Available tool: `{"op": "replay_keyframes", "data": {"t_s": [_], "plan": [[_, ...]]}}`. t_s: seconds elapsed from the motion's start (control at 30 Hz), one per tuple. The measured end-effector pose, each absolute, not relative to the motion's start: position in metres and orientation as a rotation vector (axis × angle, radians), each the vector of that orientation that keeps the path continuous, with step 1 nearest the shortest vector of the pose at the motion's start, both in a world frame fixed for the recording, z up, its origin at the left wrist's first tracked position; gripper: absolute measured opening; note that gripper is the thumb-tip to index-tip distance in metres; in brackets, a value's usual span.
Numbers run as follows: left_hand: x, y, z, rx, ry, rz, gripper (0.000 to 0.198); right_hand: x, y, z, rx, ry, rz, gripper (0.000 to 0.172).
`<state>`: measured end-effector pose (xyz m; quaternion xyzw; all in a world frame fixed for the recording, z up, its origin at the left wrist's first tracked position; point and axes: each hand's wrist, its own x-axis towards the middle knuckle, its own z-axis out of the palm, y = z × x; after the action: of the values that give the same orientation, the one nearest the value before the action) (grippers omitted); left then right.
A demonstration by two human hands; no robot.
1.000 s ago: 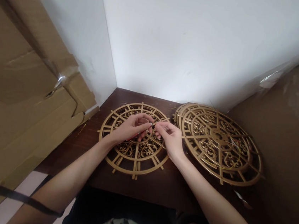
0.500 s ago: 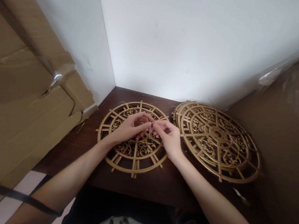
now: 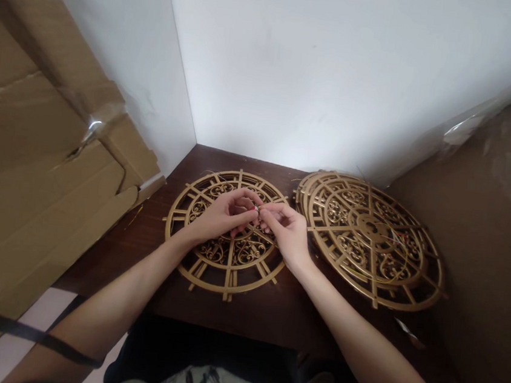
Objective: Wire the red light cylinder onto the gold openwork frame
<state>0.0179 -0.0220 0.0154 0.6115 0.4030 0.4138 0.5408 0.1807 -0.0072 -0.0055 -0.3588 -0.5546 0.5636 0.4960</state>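
Above a round gold openwork clock-face frame point(image 3: 227, 285), my left hand point(image 3: 225, 216) and my right hand point(image 3: 287, 230) meet fingertip to fingertip. Both pinch a tiny part point(image 3: 257, 209) with a dark and a reddish bit, too small to name. The frame lies flat on the dark wooden table point(image 3: 264, 320), with scrollwork panels and bar-shaped numerals. My hands hide its centre and part of its upper right.
On the right lies a stack of similar gold frames point(image 3: 375, 289) with thin coloured wires on top. A small light-coloured tool point(image 3: 408, 332) is near its front. Cardboard boxes stand at left point(image 3: 27, 149) and right point(image 3: 498, 229); a white wall point(image 3: 312, 88) rises behind.
My hands stay nearly in place, with slight finger movement around the tiny part; a reddish bit now shows between the fingertips. The whole view has shifted slightly.
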Motion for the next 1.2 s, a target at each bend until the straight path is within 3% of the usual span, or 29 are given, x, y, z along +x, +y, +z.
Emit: {"op": "replay_keyframes", "data": {"t_s": [1.2], "plan": [[0.0176, -0.0210, 0.0139, 1.453, 0.935, 0.989, 0.020, 0.1812, -0.0074, -0.0052, -0.860, -1.332, 1.369, 0.016]]}}
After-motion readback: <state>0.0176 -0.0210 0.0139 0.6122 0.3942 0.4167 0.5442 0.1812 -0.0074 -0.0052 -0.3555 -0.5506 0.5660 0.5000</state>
